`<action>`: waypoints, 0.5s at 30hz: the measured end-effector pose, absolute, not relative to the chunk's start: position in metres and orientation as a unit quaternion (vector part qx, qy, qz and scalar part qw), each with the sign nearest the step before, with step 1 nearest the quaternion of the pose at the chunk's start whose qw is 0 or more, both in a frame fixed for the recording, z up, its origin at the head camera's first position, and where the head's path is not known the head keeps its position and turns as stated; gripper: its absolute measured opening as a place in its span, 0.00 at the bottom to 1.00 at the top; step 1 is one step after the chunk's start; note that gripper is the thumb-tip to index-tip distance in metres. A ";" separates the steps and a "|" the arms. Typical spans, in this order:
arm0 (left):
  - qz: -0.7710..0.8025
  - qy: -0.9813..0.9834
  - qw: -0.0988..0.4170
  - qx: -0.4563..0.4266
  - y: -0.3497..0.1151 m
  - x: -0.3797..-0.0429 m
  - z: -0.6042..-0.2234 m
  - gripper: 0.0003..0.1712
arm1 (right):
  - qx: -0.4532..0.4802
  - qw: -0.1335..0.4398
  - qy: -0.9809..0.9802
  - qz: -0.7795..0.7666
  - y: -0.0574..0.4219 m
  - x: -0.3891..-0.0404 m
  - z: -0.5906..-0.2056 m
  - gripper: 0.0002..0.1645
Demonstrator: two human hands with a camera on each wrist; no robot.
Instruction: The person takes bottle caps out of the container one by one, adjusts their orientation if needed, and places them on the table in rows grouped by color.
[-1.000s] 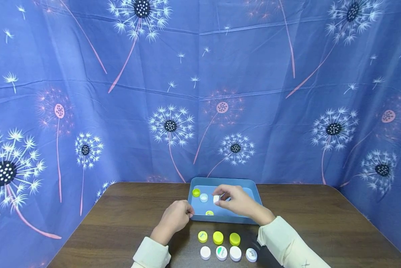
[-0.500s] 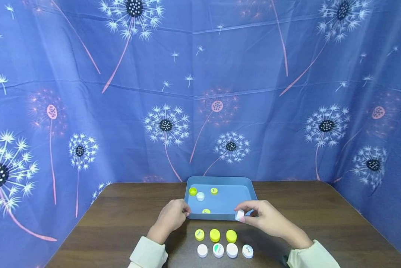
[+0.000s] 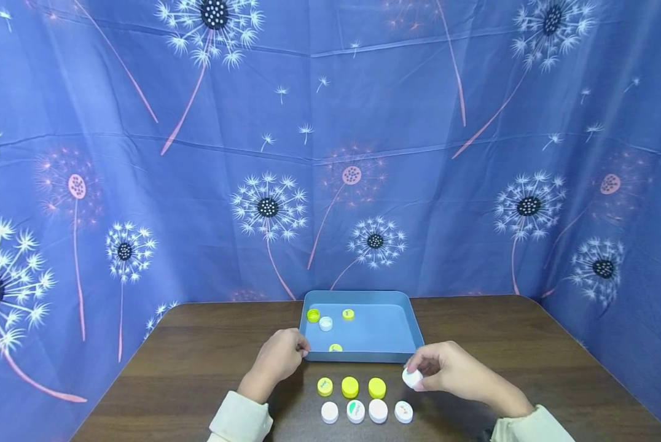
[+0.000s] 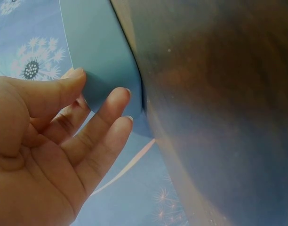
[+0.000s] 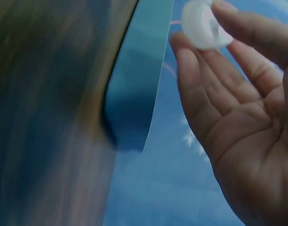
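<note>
My right hand (image 3: 451,373) pinches a white bottle cap (image 3: 411,378) between thumb and fingers, just in front of the tray's right front corner. In the right wrist view the cap (image 5: 200,23) is tilted, its hollow side partly showing. My left hand (image 3: 277,358) grips the left front corner of a blue tray (image 3: 358,356); the left wrist view shows the thumb at the rim of the tray wall (image 4: 106,56). Inside the tray lie a white cap (image 3: 325,323) and several yellow ones, among them an upturned yellow cap (image 3: 313,315).
Before the tray, a row of yellow caps (image 3: 349,387) lies on the wooden table (image 3: 209,344). Nearer to me is a row of several white caps (image 3: 378,411), some with printed tops. A blue dandelion-print cloth (image 3: 446,245) hangs behind the table.
My right hand has lifted the white cap out over the tray's front edge, moving right and toward me. A yellow cap it had hidden now shows. My left hand stays at the tray corner.
</note>
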State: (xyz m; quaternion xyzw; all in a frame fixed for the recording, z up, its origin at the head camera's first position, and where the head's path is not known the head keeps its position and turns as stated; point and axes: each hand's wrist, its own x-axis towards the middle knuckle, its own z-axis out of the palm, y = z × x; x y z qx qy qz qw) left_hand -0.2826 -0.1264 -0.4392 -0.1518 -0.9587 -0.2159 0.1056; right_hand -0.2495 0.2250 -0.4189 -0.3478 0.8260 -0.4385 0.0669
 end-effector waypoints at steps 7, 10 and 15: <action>-0.216 -0.960 0.098 -0.147 -0.126 -0.282 -0.440 0.06 | -0.371 0.138 0.804 -0.445 0.243 -0.256 -0.435 0.11; -0.218 -0.960 0.096 -0.145 -0.126 -0.282 -0.439 0.06 | -0.384 0.139 0.808 -0.424 0.246 -0.257 -0.441 0.12; -0.220 -0.959 0.096 -0.147 -0.125 -0.281 -0.437 0.06 | -0.403 0.142 0.811 -0.400 0.246 -0.256 -0.444 0.13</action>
